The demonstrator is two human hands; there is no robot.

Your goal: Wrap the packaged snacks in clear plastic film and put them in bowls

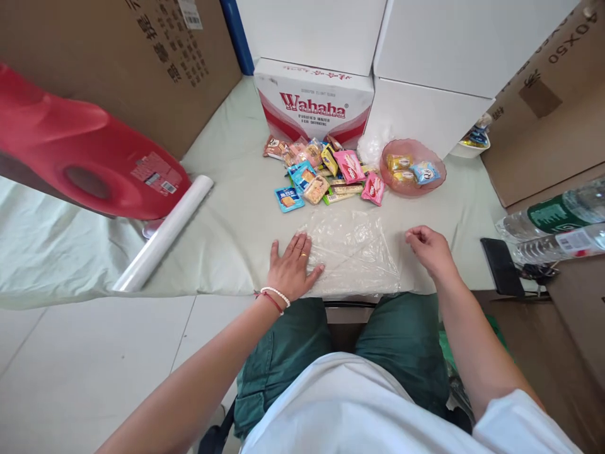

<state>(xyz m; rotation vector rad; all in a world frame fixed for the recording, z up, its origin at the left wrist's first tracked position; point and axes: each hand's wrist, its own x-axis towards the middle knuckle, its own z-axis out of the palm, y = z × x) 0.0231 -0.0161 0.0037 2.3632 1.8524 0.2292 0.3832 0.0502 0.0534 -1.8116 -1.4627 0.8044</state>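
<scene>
A clear, wrinkled plastic sheet or bag [352, 252] lies flat at the table's front edge. My left hand [290, 268] rests palm down on its left side, fingers spread. Just right of the plastic and apart from it, my right hand [430, 249] is closed with curled fingers; whatever they hold, if anything, is hidden. Beyond the plastic sits a pile of small wrapped snacks, among them a blue packet [289, 198], a pink packet [350, 166] and a yellow packet [329, 159]. A pink translucent bowl [411, 189] holds several wrapped snacks.
A roll of clear film [165, 233] and a large red jug [94, 151] are at left. Behind the snacks stand a Wahaha carton [314, 104] and white boxes [425, 50]. At right are a black phone [501, 266], plastic bottles [558, 214] and a cardboard box [543, 139].
</scene>
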